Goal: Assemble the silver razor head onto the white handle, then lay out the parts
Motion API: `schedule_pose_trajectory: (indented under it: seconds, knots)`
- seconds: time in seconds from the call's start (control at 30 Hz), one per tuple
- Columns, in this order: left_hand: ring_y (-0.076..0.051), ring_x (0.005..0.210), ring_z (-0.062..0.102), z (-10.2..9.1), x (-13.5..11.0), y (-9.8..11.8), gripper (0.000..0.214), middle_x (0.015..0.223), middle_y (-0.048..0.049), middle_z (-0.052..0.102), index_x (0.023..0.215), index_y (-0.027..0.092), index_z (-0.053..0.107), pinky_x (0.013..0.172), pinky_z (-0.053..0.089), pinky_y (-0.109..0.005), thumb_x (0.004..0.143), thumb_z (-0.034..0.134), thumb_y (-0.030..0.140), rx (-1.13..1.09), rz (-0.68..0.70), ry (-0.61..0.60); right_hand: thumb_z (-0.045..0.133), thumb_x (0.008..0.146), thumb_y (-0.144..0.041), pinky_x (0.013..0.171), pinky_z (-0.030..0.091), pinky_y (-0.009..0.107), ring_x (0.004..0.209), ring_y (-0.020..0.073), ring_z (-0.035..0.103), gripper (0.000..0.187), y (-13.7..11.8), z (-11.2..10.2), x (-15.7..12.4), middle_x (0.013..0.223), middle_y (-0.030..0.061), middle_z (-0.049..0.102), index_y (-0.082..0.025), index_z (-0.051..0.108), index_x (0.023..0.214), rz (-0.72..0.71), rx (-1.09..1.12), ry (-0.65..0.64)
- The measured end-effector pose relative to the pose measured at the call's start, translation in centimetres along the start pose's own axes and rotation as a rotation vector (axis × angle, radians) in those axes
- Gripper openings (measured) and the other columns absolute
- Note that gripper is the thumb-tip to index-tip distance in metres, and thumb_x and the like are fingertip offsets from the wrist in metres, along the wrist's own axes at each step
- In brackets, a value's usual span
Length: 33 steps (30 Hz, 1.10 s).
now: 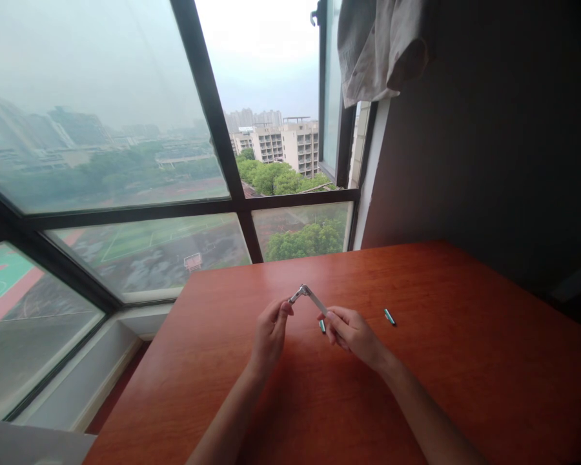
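A slim silver metal tool (315,299), bent at a joint in its middle, is held up between both hands above the table. Its exact kind is too small to make out. My left hand (270,332) pinches the lower left end with thumb and fingers. The flat right arm of the tool is gripped by my right hand (352,329). Just under the right fingers lies a small teal-and-black stick (322,327), partly covered by the hand. A second small teal-and-black stick (390,317) rests on the table to the right.
The reddish-brown wooden table (465,361) spreads beneath both arms. Dark-framed windows (237,205) rise behind it and on the left, with one pane swung open. A grey cloth (382,51) hangs at the upper right before a dark wall (484,129).
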State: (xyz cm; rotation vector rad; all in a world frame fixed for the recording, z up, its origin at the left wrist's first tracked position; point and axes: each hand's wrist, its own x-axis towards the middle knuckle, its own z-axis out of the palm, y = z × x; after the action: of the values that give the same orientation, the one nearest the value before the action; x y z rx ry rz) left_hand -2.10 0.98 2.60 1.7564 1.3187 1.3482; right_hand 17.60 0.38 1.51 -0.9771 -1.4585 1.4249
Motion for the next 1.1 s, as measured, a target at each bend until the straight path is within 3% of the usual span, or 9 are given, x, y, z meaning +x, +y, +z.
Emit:
schedule_pose_trajectory:
  seconds: [0.33, 0.53, 1.1]
  knots:
    - [-0.015, 0.065, 0.046, -0.14, 0.07, -0.48, 0.035, 0.067, -0.0013, 0.051, 0.072, 0.017, 0.057, 0.060, 0.037, -0.023, 0.090, 0.044, 0.044, 0.010, -0.035, 0.057, 0.042, 0.089, -0.052, 0.032, 0.025, 0.017, 0.032, 0.0057, 0.033, 0.047, -0.44, 0.02, -0.22, 0.045, -0.0079, 0.044, -0.011, 0.060, 0.102, 0.008, -0.054, -0.005]
    - [-0.016, 0.065, 0.049, 0.17, 0.01, -0.44, 0.036, 0.068, -0.0018, 0.053, 0.071, 0.017, 0.058, 0.062, 0.039, -0.024, 0.089, 0.044, 0.045, 0.009, -0.015, 0.031, 0.044, 0.087, -0.055, 0.032, 0.024, 0.018, 0.034, 0.0059, 0.032, 0.050, -0.38, 0.10, -0.20, 0.045, -0.0085, 0.040, -0.010, 0.060, 0.102, 0.002, -0.019, 0.019]
    - [-0.016, 0.064, 0.047, 0.02, 0.19, -0.57, 0.041, 0.067, -0.0024, 0.054, 0.072, 0.015, 0.062, 0.059, 0.038, -0.024, 0.088, 0.046, 0.049, -0.049, -0.088, 0.088, 0.042, 0.089, -0.051, 0.037, 0.026, 0.019, 0.036, 0.0061, 0.034, 0.046, -0.38, 0.10, -0.27, 0.046, -0.0071, 0.041, -0.011, 0.063, 0.095, -0.046, -0.144, 0.033]
